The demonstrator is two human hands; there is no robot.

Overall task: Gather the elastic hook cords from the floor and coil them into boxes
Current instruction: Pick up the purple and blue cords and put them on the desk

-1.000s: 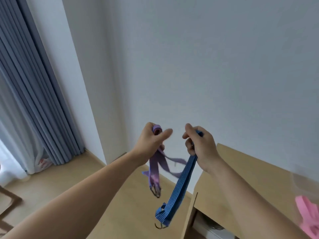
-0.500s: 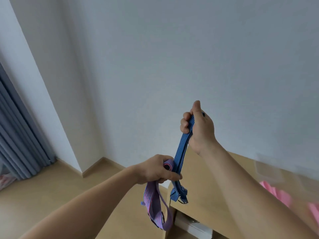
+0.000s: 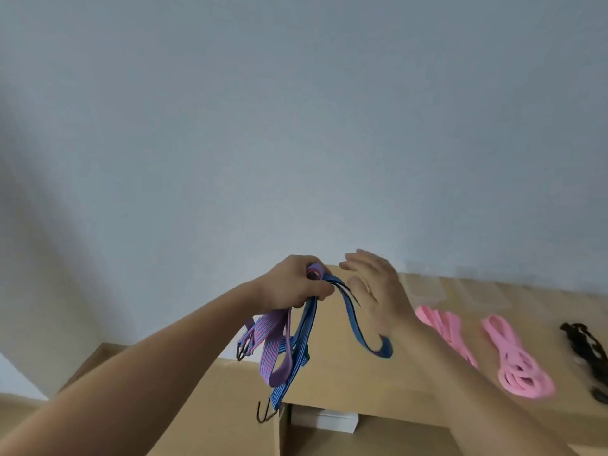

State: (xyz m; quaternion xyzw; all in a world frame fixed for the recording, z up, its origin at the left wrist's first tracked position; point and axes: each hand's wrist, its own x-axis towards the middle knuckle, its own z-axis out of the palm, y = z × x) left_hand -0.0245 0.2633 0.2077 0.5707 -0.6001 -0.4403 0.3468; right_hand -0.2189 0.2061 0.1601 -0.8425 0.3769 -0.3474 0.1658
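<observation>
Single view: head-worn wide-angle cam, facing forward and only slightly down. The pale wall (image 3: 296,126) fills the upper two thirds, and the wooden desk (image 3: 335,373) crosses the lower right. Both forearms enter from the bottom edge. The left hand (image 3: 296,286) with the hook cords (image 3: 273,343) and the right hand (image 3: 378,291) sit close to the lens, just below centre.

We are seeing a plain pale grey wall (image 3: 296,126) filling the upper frame, a light-brown wooden table (image 3: 339,380) spreading lower right, and a flat white box (image 3: 324,422) sitting beneath it.
</observation>
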